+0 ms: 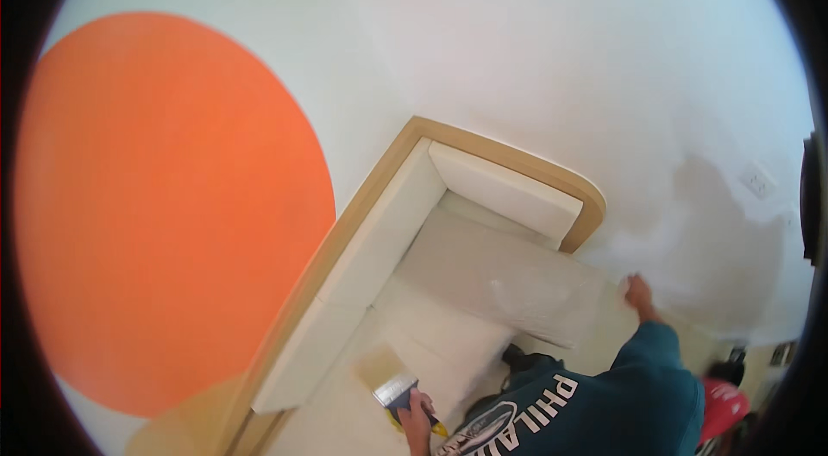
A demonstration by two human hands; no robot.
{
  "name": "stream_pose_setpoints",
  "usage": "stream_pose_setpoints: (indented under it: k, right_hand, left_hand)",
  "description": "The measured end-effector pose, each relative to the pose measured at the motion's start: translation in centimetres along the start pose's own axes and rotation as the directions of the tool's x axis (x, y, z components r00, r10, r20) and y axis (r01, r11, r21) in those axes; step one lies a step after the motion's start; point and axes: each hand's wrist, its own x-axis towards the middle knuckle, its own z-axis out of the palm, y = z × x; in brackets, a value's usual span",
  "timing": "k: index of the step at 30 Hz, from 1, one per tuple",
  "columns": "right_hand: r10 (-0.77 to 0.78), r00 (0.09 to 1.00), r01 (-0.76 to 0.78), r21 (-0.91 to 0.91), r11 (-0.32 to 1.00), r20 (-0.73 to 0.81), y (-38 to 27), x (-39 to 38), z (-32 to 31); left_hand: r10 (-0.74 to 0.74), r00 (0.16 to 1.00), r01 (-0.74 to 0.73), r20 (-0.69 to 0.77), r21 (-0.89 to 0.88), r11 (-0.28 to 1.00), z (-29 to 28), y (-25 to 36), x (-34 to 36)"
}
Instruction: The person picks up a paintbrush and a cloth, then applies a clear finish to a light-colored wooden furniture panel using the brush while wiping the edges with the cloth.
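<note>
My left hand [417, 417] is closed around the handle of a wide flat paintbrush [395, 389]. The brush has pale bristles, a silver metal band and a dark and yellow handle; its bristles point up and away over the light seat [431, 335] of a corner bench. Held out to the right, my right hand [638, 294] has its fingers curled near the base of the white wall [535, 50]. Whether anything sits in those fingers is too small to make out. My dark green sleeve and shirt fill the lower right.
The bench's wooden frame [500, 151] and cream backrest [500, 188] bend round the wall corner. Clear plastic [517, 288] covers part of the seat. A large orange circle [172, 206] marks the left wall. A socket [758, 181] is on the right wall. Someone in red [723, 408] is at lower right.
</note>
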Motion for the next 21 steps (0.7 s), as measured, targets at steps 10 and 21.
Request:
stream_pose_setpoints:
  k: [10, 21]
  right_hand:
    - [-0.331, 0.89, 0.19, 0.405, 0.895, 0.313, -13.1, -17.5, 7.9]
    - [-0.882, 0.391, 0.837, 0.296, 0.46, 0.262, -38.9, -19.6, 0.5]
  left_hand:
    - [-0.138, 0.98, 0.117, 0.14, 0.148, 0.982, 0.4, -1.0, -4.4]
    - [-0.272, 0.939, 0.279, 0.212, -0.929, 0.241, -2.1, -4.8, -7.3]
